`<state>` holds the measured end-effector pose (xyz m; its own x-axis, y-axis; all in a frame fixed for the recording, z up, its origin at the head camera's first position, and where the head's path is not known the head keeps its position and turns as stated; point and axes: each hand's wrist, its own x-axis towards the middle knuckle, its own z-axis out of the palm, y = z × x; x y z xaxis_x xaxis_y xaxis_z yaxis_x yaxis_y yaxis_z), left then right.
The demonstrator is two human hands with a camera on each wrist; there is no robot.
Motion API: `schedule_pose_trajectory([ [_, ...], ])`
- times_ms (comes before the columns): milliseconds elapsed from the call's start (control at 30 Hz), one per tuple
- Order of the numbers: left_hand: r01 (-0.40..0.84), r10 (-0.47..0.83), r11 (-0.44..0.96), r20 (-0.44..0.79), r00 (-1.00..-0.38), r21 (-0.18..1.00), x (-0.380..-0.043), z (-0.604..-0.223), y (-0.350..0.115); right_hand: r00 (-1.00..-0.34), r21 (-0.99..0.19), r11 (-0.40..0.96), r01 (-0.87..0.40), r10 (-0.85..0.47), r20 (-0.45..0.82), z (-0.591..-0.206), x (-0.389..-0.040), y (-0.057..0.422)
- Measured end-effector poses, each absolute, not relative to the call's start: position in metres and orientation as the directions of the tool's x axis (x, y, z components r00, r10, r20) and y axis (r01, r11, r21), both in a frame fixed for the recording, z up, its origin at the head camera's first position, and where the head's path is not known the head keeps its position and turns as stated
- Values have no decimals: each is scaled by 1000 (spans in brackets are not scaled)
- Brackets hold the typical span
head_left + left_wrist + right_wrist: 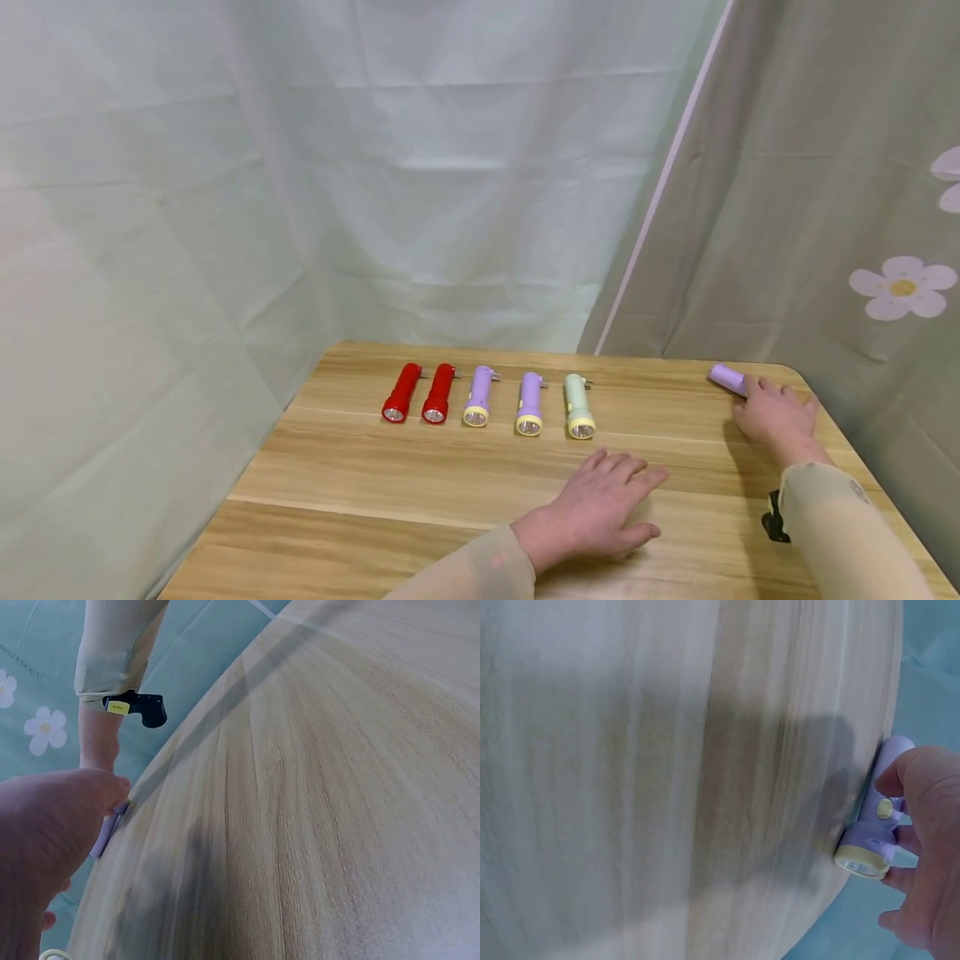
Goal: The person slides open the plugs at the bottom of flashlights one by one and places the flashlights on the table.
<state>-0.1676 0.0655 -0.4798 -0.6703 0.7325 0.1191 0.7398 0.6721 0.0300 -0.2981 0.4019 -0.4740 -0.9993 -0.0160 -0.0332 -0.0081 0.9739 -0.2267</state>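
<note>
At the right side of the table my right hand [776,412] holds a purple flashlight [727,379]. In the right wrist view the thumb lies on one side of this flashlight [883,784] and the fingers on the other, with its pale yellow lens ring and yellow switch in sight. My left hand [603,508] hovers over the front middle of the table, fingers spread and holding nothing. Nearest to it stands the row's pale green flashlight [577,406] with a yellow ring.
Left of the green flashlight lie two purple flashlights [529,404] and two red flashlights [403,392], lenses facing the front. Prongs stick out at their back ends. The wooden table [360,492] meets a hanging curtain [480,208] behind and at both sides.
</note>
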Motion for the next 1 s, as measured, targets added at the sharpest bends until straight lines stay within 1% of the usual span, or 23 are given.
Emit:
schedule_pose_trajectory([
  [133,743,735,669,126,-666,26,-168,-480,67,-999,-226,974,-9,-20,-42,-471,-298,403],
  [533,747,739,664,123,-662,34,-167,-482,65,-1000,-218,976,-27,-28,-5,-475,-295,406],
  [767,760,756,650,93,-648,11,-165,-484,64,-997,-171,983,-67,-57,60,-475,-279,399],
  [1000,782,781,623,60,-621,-11,-160,-482,58,-993,-136,987,-86,-74,93,-472,-259,384],
])
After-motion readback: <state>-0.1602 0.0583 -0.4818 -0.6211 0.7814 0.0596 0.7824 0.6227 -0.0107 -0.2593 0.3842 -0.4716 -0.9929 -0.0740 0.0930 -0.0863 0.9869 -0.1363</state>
